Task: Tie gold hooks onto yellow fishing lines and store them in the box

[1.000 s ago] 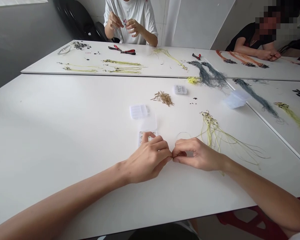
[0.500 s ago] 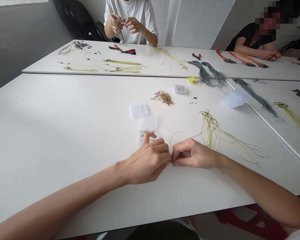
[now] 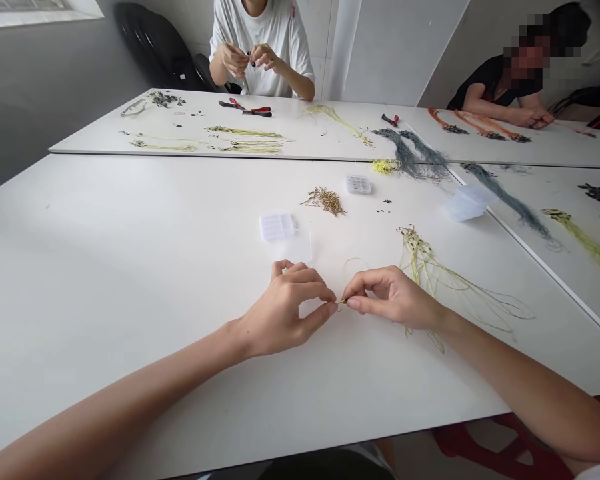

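Note:
A small fishing hook (image 3: pixel 343 301) with pale line is pinched between the thumb and forefinger of my right hand (image 3: pixel 393 298). Fingertips of my left hand (image 3: pixel 293 308) close on the other end of the same hook. A loop of thin line (image 3: pixel 355 260) rises behind my right hand. To the right, a bundle of yellow-green lines with hooks (image 3: pixel 420 250) lies fanned out, partly behind my right wrist. Beyond my left hand is the clear lid (image 3: pixel 297 247) of an opened plastic box, whose compartments the hand mostly hides.
Past my hands stand a compartment box (image 3: pixel 279 227), a smaller box (image 3: pixel 359 185) and a pile of gold-coloured hardware (image 3: pixel 325 201). Blue-grey line bundles (image 3: pixel 413 153) and pliers (image 3: pixel 245 108) are farther back. Two co-workers, one in a white shirt (image 3: pixel 263 47), sit across the table (image 3: pixel 130 267).
My hands have shifted slightly up and drawn a little apart, so the hook now shows between the fingertips. My left hand now covers more of the opened box. The view has tilted slightly up.

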The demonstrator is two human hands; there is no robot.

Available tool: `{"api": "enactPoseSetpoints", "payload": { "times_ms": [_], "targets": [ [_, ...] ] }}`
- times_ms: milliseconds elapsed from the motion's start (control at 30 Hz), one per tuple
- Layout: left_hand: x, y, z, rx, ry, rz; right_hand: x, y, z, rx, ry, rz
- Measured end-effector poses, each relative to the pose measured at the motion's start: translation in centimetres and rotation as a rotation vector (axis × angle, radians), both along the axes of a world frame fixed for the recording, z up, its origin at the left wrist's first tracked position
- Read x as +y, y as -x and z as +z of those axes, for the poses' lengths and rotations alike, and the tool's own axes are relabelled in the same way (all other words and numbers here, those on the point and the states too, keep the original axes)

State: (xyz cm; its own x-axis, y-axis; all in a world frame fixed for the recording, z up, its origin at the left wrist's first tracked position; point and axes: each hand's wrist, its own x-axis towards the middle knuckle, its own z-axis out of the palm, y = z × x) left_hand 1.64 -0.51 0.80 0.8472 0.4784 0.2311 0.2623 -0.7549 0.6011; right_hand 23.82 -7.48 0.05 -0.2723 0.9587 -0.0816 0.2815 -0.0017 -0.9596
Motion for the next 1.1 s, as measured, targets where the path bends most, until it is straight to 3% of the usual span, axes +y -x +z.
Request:
{"api": "enactPoseSetpoints", "payload": {
  "times_ms": [200,400,567,800,900,967,1100],
  "targets": [
    [-0.2,-0.1,-0.1,-0.014,0.045,0.0,0.1,0.2,-0.1,-0.005,-0.05,-0.046],
    [-0.1,-0.1,-0.1,-0.027,0.044,0.019,-0.2,0.2,0.1,-0.029,-0.039,-0.006],
    [-0.1,-0.2,0.1,-0.003,-0.009,-0.011,-0.4,0.4,0.6,-0.153,-0.126,-0.026],
    [-0.2,-0.4,1.1,-0.002,-0.114,-0.049,-0.5,0.5,0.7,-0.151,-0.131,-0.018],
    [2.4,-1.3,2.0,-0.043,-0.159,-0.014,-0.6,0.4,1.0,-0.083,-0.118,-0.047],
    [5.6,-2.4,2.3,-0.045,-0.263,0.072,-0.7,0.4,1.1,0.003,-0.078,-0.048],
    [12.7,-5.4,1.5,0.154,-0.424,0.265,-0.6,0.4,0.9,0.209,0.017,-0.014]
  ]
}}
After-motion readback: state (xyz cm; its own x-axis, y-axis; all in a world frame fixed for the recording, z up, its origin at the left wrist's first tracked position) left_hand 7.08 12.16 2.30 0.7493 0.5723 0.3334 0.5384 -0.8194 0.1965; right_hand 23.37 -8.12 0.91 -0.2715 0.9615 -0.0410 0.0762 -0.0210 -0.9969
